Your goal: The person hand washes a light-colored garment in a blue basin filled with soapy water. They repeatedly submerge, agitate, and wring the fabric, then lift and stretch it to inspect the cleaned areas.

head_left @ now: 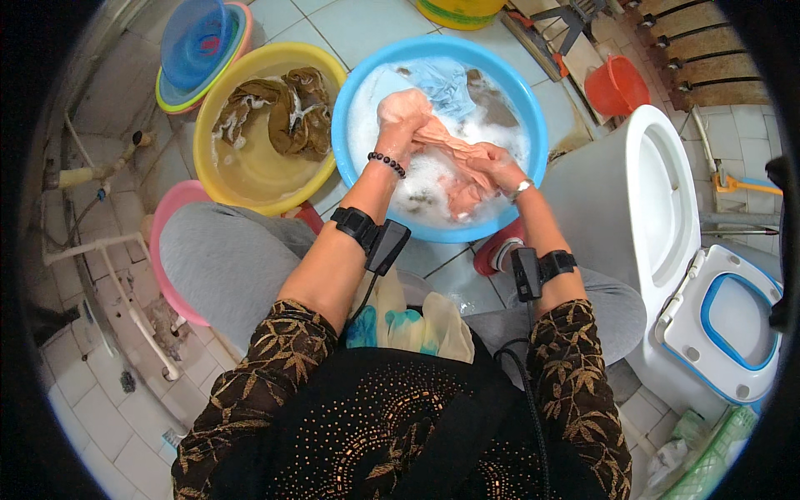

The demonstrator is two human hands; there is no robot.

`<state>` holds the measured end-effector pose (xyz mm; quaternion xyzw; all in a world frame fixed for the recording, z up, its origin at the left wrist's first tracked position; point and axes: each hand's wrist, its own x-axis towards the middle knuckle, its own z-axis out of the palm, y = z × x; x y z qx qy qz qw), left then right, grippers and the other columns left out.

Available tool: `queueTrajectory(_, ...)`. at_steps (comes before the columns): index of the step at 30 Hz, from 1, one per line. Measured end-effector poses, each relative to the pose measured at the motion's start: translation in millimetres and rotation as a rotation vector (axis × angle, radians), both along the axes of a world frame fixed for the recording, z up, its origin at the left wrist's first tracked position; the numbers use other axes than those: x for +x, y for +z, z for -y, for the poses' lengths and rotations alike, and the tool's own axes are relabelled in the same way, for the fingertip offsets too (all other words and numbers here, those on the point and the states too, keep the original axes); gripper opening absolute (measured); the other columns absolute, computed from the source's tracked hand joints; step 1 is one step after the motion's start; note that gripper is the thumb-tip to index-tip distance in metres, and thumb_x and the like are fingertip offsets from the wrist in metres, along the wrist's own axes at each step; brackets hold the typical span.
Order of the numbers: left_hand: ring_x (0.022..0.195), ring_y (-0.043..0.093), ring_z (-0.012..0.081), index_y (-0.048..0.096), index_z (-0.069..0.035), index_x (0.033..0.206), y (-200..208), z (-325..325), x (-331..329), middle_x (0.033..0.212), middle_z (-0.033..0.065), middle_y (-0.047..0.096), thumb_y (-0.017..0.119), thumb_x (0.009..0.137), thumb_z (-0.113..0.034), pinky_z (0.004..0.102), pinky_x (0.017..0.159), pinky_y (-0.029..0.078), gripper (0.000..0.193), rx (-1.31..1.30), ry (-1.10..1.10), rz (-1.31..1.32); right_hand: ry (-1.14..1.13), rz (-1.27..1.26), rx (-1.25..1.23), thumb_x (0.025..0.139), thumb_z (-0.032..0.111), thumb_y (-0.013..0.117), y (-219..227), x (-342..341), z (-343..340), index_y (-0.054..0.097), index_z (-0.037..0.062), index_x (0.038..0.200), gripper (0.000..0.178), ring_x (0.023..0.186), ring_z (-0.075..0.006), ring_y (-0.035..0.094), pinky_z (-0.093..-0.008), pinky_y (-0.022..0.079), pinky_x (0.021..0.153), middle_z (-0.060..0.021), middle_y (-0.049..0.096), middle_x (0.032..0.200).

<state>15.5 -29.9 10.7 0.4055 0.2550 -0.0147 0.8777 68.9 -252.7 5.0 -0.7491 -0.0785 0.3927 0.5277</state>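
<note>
Both my hands grip a wet, peach-coloured cloth garment above a blue basin of suds. My left hand, with a dark bead bracelet at the wrist, is closed round one bunched end. Farther right, my right hand is closed on another part, and the cloth is stretched between them. Its lower end hangs into the foam. A light blue cloth lies in the far part of the basin, beside a grey-brown cloth partly under the suds.
Left of the blue basin stands a yellow basin holding brown cloth in cloudy water. Stacked basins are at the far left. A white toilet stands close on my right, with a red bucket beyond it.
</note>
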Motion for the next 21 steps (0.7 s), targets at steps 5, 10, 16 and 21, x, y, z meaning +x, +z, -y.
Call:
queueTrajectory(5, 0.077, 0.061, 0.0211, 0.054, 0.007, 0.097, -50, 22, -16, 0.089, 0.0138, 0.061, 0.053, 0.083, -0.001, 0.0311, 0.069, 0.053, 0.016, -0.150, 0.074, -0.222, 0.191, 0.428, -0.672, 0.082, 0.019, 0.056, -11, -25, -45, 0.048, 0.0149, 0.112, 0.031, 0.100, -0.0320, 0.059, -0.0397, 0.049, 0.080, -0.0154, 0.059, 0.108)
queueTrajectory(10, 0.073, 0.060, 0.0205, 0.055, 0.007, 0.095, -96, 20, -22, 0.086, 0.0132, 0.060, 0.054, 0.085, -0.003, 0.0313, 0.061, 0.051, 0.014, -0.132, 0.105, -0.399, 0.651, 0.572, -0.935, 0.081, 0.013, 0.058, -14, -49, -76, 0.052, 0.0199, 0.119, 0.039, 0.095, -0.0314, 0.062, -0.0394, 0.050, 0.082, -0.0102, 0.063, 0.106)
queueTrajectory(16, 0.073, 0.058, 0.0204, 0.057, 0.001, 0.102, -111, 19, -15, 0.092, 0.0106, 0.061, 0.058, 0.087, -0.015, 0.0331, 0.059, 0.048, 0.022, 0.032, 0.086, -0.688, 0.971, 0.150, -1.174, 0.085, 0.015, 0.055, -55, -16, -84, 0.061, 0.0128, 0.117, 0.032, 0.108, -0.0264, 0.057, -0.0419, 0.047, 0.087, -0.0118, 0.057, 0.121)
queueTrajectory(21, 0.082, 0.056, 0.0208, 0.055, -0.001, 0.110, -114, 22, -13, 0.097, 0.0088, 0.060, 0.058, 0.087, -0.021, 0.0368, 0.065, 0.047, 0.031, 0.028, 0.070, -0.782, 0.887, 0.031, -1.179, 0.084, 0.019, 0.056, -96, -12, -81, 0.060, 0.0103, 0.114, 0.031, 0.094, -0.0262, 0.062, -0.0399, 0.046, 0.086, -0.0142, 0.063, 0.107)
